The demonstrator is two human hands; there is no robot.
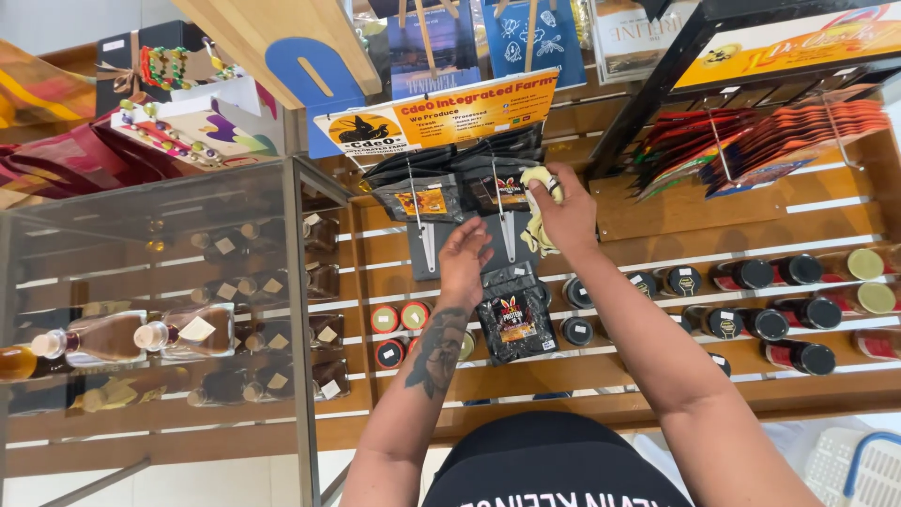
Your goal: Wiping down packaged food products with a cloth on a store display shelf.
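Note:
My right hand (pixel 563 214) is closed around a crumpled pale yellow cloth (pixel 539 233), pressed against the black pouches (pixel 441 192) hanging on metal hooks under a yellow and orange sign (pixel 441 117). My left hand (pixel 465 261) reaches up with fingers apart, touching the grey backing panel (pixel 424 255) just below those pouches. A black pouch with an orange label (pixel 514 317) sits right under my left hand, between my two forearms; whether the hand holds it is unclear.
Dark jars with black, red and green lids (pixel 779 314) lie along wooden slat shelves at right. Red and orange packets (pixel 751 141) hang upper right. A glass case (pixel 160 329) with bottles stands left. A white basket (pixel 859 469) is at bottom right.

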